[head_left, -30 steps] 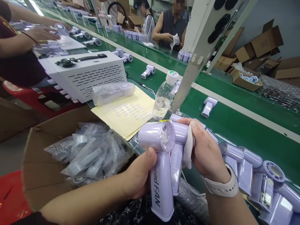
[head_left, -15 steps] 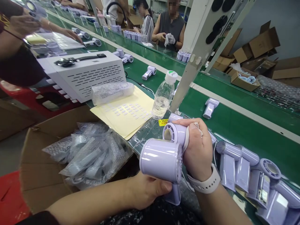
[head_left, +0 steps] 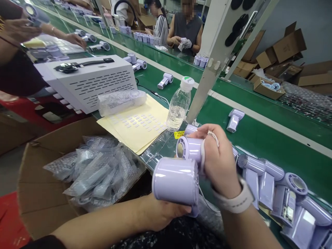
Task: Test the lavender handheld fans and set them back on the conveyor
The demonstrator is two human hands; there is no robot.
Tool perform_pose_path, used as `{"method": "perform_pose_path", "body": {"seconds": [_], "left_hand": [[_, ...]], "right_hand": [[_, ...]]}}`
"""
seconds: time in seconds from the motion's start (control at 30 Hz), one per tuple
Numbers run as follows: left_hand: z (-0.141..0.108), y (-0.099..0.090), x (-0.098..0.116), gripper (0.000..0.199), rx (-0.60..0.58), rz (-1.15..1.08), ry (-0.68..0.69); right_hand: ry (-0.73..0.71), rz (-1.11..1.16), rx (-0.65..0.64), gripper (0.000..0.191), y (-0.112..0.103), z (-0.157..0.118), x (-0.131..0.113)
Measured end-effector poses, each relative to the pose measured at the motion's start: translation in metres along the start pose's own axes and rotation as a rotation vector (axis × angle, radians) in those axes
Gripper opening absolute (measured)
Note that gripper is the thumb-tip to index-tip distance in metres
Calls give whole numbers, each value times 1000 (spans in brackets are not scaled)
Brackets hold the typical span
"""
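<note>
My left hand is wrapped round the lower part of a lilac cylindrical device, whose wide barrel lies sideways above my thumb. Just behind it, my right hand is closed with a white cloth against its fingers, around a second lilac device with a ringed, metallic-centred end. The right fingertips are partly hidden behind that device. Another lilac piece shows beyond the right fingers. Several lilac devices lie in a row on the right.
A clear bottle stands by a metal post. Yellow sheets with labels and a white vented box are left of it. An open carton holds bubble-wrapped items. Co-workers' hands are across the green belt and upper left.
My right hand has turned slightly and its wrist has moved right. The front device has tilted and shifted a little left, and its lower part shows less. The view has shifted slightly.
</note>
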State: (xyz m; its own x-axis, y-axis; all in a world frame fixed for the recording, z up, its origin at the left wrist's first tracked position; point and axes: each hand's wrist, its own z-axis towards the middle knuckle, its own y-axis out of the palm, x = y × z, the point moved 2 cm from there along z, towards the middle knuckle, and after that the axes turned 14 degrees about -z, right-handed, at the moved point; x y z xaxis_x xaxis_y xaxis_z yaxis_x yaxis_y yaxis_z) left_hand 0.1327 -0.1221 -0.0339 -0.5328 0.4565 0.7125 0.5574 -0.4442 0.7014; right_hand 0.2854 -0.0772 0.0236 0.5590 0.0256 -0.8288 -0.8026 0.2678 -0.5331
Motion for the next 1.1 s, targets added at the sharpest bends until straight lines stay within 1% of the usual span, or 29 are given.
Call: {"method": "perform_pose_path", "body": {"seconds": [0.03,0.07,0.1,0.13,0.17,0.27,0.33,0.37,0.4,0.47,0.5,0.57,0.63,0.67,0.7,0.73,0.8,0.83,0.87,0.9,1.0,1.03,1.1], "left_hand": [[-1,-1,0,31,-25,56,-18],[-1,-1,0,37,-58,129,-34],[-2,-1,1,43,-77,186,-47],[-3,-3,2,48,-55,197,-49],[-3,-4,3,51,-11,183,-31],[-5,-11,2,58,127,98,75],[-6,-14,-1,55,158,52,118],[-6,-15,-2,53,158,45,125],[-6,-16,-2,54,154,50,125],[-5,-17,-1,57,150,66,127],[-5,-16,1,59,143,80,119],[-3,-13,6,61,94,122,95],[-1,-8,11,61,32,176,95],[-1,-6,14,60,5,206,98],[0,-5,16,60,-12,231,101],[1,-4,18,59,-23,253,105],[2,-2,19,60,-53,284,104],[3,-1,19,60,-62,288,101],[4,0,19,61,-58,282,105],[5,1,19,62,-48,273,108],[7,3,17,62,7,270,96],[7,4,16,62,17,274,100],[8,6,16,62,28,287,99]], "right_hand": [[73,-25,-81,19,-4,9,1],[116,-68,-128,21,-8,17,2],[126,-120,-138,23,-12,24,2],[110,-162,-116,24,-15,31,2],[87,-176,-67,24,-18,37,2],[56,-103,50,20,-21,46,1],[54,-28,109,15,-20,45,-2],[54,41,130,13,-19,43,-5],[53,141,123,13,-18,39,-8],[24,337,16,17,-11,28,-15],[-14,374,-45,20,-7,21,-18],[-113,306,-106,30,1,9,-19],[-165,214,-87,36,7,2,-14],[-157,234,-81,39,10,0,-8],[-123,307,-102,42,12,-1,-3],[-63,410,-150,47,14,0,3],[81,618,-285,58,17,1,12],[136,681,-339,60,18,0,14],[164,703,-366,62,17,0,15],[167,697,-361,61,16,0,15],[124,695,-266,50,11,-2,12],[129,711,-262,48,11,-3,12],[158,748,-295,45,11,-4,14]]}}
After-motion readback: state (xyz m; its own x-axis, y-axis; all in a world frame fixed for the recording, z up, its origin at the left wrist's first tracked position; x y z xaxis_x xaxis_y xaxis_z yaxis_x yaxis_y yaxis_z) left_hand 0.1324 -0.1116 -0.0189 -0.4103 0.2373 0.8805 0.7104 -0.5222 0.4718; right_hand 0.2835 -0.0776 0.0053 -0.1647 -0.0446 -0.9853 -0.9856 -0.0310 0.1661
